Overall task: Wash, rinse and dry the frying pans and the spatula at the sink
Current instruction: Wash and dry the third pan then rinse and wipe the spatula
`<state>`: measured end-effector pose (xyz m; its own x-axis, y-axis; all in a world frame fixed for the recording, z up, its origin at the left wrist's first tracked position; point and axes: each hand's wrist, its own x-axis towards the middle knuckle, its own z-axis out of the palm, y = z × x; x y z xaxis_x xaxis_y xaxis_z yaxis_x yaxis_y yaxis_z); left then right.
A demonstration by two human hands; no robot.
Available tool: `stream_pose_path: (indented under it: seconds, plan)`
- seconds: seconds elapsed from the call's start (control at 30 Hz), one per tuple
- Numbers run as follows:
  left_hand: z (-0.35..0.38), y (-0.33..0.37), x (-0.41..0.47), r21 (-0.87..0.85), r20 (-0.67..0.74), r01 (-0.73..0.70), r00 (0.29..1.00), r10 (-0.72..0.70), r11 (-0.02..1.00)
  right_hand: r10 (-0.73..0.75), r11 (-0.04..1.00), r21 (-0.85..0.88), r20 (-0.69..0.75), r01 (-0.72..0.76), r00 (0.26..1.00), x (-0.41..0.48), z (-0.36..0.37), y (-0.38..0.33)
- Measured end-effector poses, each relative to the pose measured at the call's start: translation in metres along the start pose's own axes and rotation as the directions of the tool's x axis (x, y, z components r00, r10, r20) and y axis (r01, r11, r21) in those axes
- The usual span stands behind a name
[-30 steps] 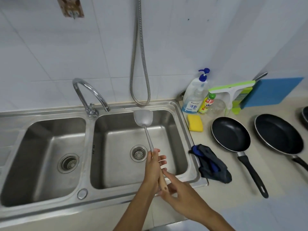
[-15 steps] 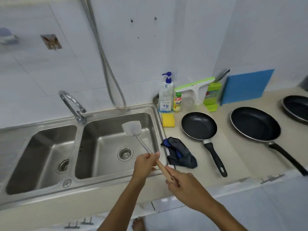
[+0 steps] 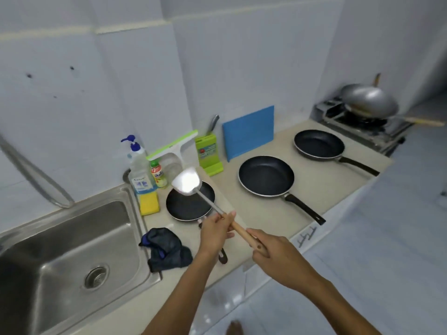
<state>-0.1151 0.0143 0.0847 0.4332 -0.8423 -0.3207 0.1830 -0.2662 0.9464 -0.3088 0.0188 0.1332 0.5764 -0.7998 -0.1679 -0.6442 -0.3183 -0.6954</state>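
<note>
I hold a metal spatula with a wooden handle over the counter, its blade above the smallest black frying pan. My left hand grips the shaft where metal meets wood. My right hand grips the handle's end. Two larger black frying pans lie further right on the beige counter, handles pointing toward me. The steel sink is at the lower left.
A dark cloth lies beside the sink. A yellow sponge, soap pump bottle, small bottle, squeegee, green holder and blue board line the wall. A wok sits on the stove at far right.
The spatula has moved right, from above the sink basin to above the small pan on the counter. The view swung right; both hands keep their grip.
</note>
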Motion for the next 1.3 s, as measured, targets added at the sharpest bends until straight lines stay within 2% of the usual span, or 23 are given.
stream_pose_path:
  seconds: [0.23, 0.57, 0.77, 0.97, 1.13, 1.3]
  plan:
    - [0.131, 0.003, 0.077, 0.063, 0.171, -0.004, 0.985, -0.006, 0.998, 0.125, 0.992, 0.023, -0.112, -0.123, 0.986, 0.034, -0.072, 0.089]
    - [0.32, 0.016, 0.222, 0.07, 0.373, 0.111, 0.919, -0.129, 0.991, 0.292, 0.956, 0.063, -0.106, -0.286, 0.951, 0.153, -0.189, 0.206]
    - [0.417, 0.029, 0.298, 0.206, 0.457, 0.102, 0.869, -0.188, 0.973, 0.394, 0.919, 0.058, -0.135, -0.389, 0.909, 0.204, -0.252, 0.27]
    - [0.504, 0.018, 0.364, 0.239, 0.448, 0.168, 0.855, -0.262, 0.956, 0.44, 0.896, 0.012, -0.152, -0.443, 0.885, 0.262, -0.308, 0.345]
    - [0.569, 0.006, 0.414, 0.242, 0.36, 0.244, 0.876, -0.32, 0.939, 0.466, 0.884, -0.003, -0.056, -0.467, 0.883, 0.316, -0.343, 0.423]
    - [0.627, -0.001, 0.453, 0.207, 0.23, 0.34, 0.894, -0.383, 0.917, 0.414, 0.91, -0.014, 0.043, -0.414, 0.909, 0.361, -0.389, 0.498]
